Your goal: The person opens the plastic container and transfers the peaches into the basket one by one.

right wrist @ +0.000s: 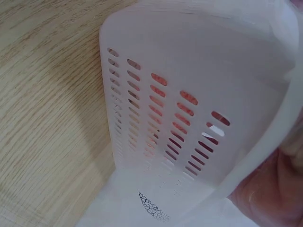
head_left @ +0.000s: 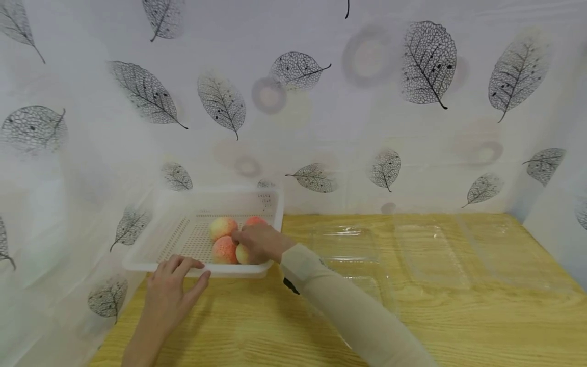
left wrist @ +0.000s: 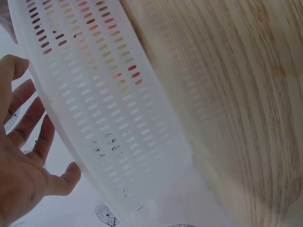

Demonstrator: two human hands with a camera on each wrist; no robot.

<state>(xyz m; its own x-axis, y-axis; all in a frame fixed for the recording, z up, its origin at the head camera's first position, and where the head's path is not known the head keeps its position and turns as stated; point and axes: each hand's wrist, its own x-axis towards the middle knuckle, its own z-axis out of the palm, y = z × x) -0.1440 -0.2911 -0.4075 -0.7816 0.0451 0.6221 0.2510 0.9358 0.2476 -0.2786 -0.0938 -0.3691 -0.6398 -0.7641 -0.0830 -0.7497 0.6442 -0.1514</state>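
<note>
In the head view a white plastic basket with slotted walls holds several red-and-yellow peaches in its near right part. My right hand reaches over the basket's right side. Its curled fingers grip a yellowish peach among the others; their tips are partly hidden. At the near rim my left hand rests with loosely bent, spread fingers. The left wrist view shows that hand beside the rim, its fingers apart. In the right wrist view the right hand is partly hidden behind the basket's rim.
Clear plastic containers stand on the wooden table right of the basket. More transparent containers lie farther right. A leaf-patterned sheet hangs behind the table and along both sides.
</note>
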